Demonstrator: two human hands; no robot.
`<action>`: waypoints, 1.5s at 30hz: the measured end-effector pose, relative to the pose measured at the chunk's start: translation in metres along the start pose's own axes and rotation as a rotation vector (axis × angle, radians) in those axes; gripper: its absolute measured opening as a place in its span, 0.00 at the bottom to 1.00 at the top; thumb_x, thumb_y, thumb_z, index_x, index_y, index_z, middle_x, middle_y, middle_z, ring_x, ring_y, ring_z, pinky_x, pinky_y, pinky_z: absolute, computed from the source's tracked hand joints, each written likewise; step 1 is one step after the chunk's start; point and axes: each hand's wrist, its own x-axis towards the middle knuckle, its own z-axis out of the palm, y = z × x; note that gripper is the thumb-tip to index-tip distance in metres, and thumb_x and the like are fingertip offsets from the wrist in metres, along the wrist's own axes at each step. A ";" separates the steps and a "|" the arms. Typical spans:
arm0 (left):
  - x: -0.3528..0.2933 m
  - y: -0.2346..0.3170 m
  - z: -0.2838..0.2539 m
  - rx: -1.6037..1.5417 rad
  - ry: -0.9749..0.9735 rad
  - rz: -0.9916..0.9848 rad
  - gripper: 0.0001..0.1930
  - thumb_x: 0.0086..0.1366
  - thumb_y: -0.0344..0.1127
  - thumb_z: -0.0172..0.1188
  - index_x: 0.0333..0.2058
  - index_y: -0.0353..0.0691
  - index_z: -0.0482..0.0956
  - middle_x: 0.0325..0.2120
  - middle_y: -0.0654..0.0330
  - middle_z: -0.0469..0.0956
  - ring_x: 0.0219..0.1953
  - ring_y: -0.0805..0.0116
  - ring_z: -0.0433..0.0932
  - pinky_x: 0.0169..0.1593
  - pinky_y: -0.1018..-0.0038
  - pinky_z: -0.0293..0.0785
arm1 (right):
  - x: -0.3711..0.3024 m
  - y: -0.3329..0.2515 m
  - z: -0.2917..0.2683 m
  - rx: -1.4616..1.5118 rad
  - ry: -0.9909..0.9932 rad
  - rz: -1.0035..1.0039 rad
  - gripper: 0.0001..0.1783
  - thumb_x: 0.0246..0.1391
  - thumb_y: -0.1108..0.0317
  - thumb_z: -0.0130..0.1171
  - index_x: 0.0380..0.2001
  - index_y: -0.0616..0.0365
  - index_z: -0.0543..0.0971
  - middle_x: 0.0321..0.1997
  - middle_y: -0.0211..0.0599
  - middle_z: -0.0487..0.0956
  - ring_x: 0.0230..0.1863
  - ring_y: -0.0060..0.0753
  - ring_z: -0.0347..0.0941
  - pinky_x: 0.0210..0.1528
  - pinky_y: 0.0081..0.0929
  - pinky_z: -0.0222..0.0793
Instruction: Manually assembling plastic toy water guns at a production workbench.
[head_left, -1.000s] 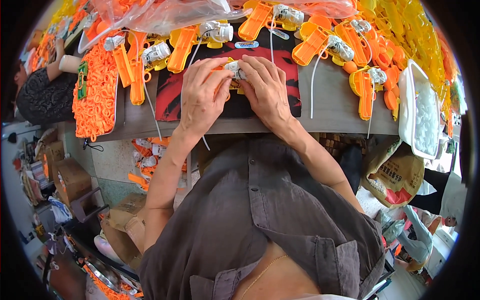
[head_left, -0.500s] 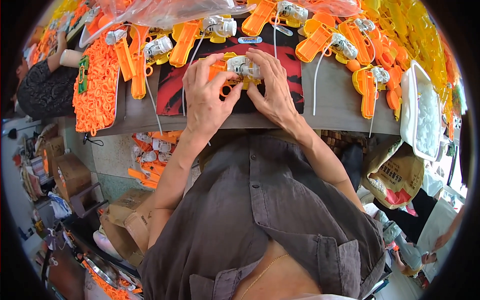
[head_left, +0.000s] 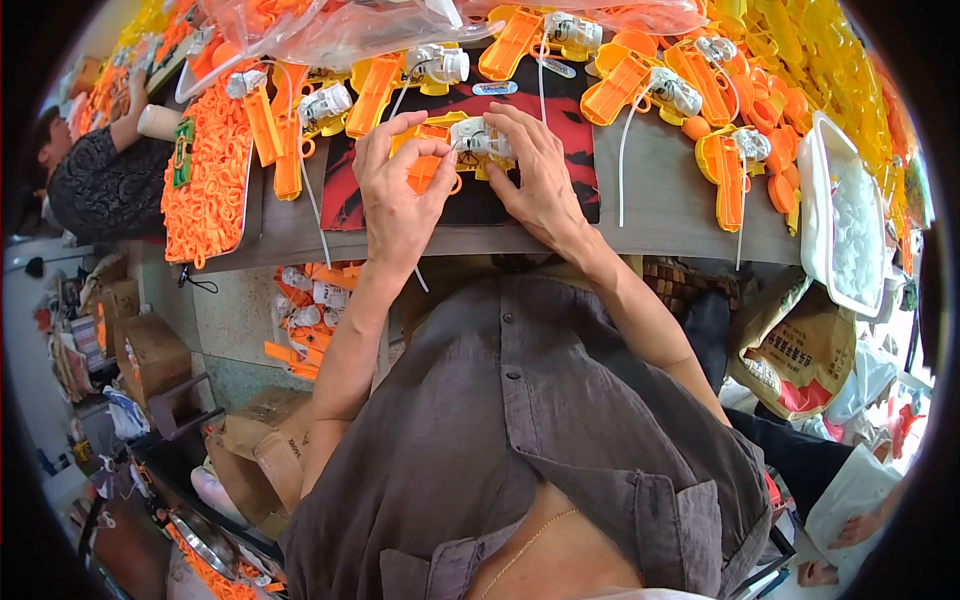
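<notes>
Both my hands meet over a red and black mat (head_left: 560, 170) on the grey worktable (head_left: 660, 205). My left hand (head_left: 400, 190) grips an orange plastic toy-gun shell (head_left: 428, 165) from the left side, thumb and fingers curled around it. My right hand (head_left: 540, 175) presses on the small white motor unit (head_left: 478, 137) seated in the top of that shell, fingers bent over it. A thin white tube hangs from the shell towards the table edge.
More orange shells with white motor units (head_left: 650, 85) lie across the back of the table. A pile of small orange parts (head_left: 205, 180) sits left, a white tray of white pieces (head_left: 845, 225) right, clear plastic bags (head_left: 330, 30) behind. Another person (head_left: 95, 180) works far left. Cardboard boxes (head_left: 150, 355) stand below.
The hands and shell have stayed in nearly the same place on the mat. My right fingers have shifted over the white motor unit and the left fingers have tightened around the shell.
</notes>
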 end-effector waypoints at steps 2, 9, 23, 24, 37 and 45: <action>0.001 0.000 -0.002 -0.026 -0.007 -0.018 0.06 0.55 0.30 0.70 0.31 0.41 0.82 0.49 0.59 0.76 0.54 0.57 0.71 0.59 0.61 0.65 | 0.000 0.000 0.000 0.001 -0.001 0.000 0.30 0.52 0.72 0.64 0.60 0.56 0.70 0.65 0.42 0.70 0.68 0.47 0.63 0.68 0.44 0.56; 0.011 0.002 -0.005 -0.165 -0.032 -0.039 0.05 0.61 0.31 0.67 0.35 0.38 0.84 0.47 0.58 0.77 0.51 0.60 0.73 0.57 0.65 0.69 | 0.000 0.000 0.001 0.002 0.013 -0.022 0.30 0.51 0.73 0.65 0.59 0.55 0.71 0.65 0.42 0.70 0.67 0.46 0.64 0.68 0.43 0.57; -0.010 -0.046 -0.011 -0.296 -0.131 -0.463 0.17 0.69 0.33 0.58 0.53 0.31 0.76 0.40 0.57 0.77 0.36 0.71 0.76 0.41 0.72 0.74 | 0.011 -0.002 -0.008 0.056 0.000 0.078 0.27 0.47 0.78 0.65 0.53 0.53 0.77 0.58 0.42 0.71 0.59 0.47 0.69 0.57 0.38 0.71; -0.009 -0.046 -0.010 -0.399 -0.160 -0.526 0.15 0.69 0.32 0.58 0.52 0.31 0.76 0.42 0.57 0.76 0.39 0.72 0.75 0.44 0.73 0.73 | 0.011 0.000 -0.008 0.065 0.021 0.060 0.26 0.46 0.79 0.65 0.52 0.53 0.78 0.57 0.42 0.72 0.59 0.47 0.70 0.56 0.37 0.71; 0.012 -0.001 0.002 0.054 0.226 0.074 0.23 0.58 0.11 0.45 0.51 0.35 0.74 0.45 0.51 0.79 0.49 0.53 0.79 0.52 0.63 0.75 | 0.010 -0.014 -0.018 -0.040 0.180 0.154 0.28 0.42 0.76 0.66 0.50 0.57 0.74 0.48 0.45 0.74 0.53 0.51 0.71 0.52 0.40 0.70; 0.029 -0.013 -0.019 -0.206 0.350 -0.253 0.13 0.71 0.24 0.45 0.49 0.33 0.76 0.44 0.50 0.80 0.45 0.52 0.81 0.53 0.65 0.75 | 0.006 0.011 -0.041 0.500 0.153 0.348 0.25 0.50 0.73 0.66 0.50 0.62 0.69 0.48 0.42 0.77 0.48 0.35 0.75 0.50 0.30 0.71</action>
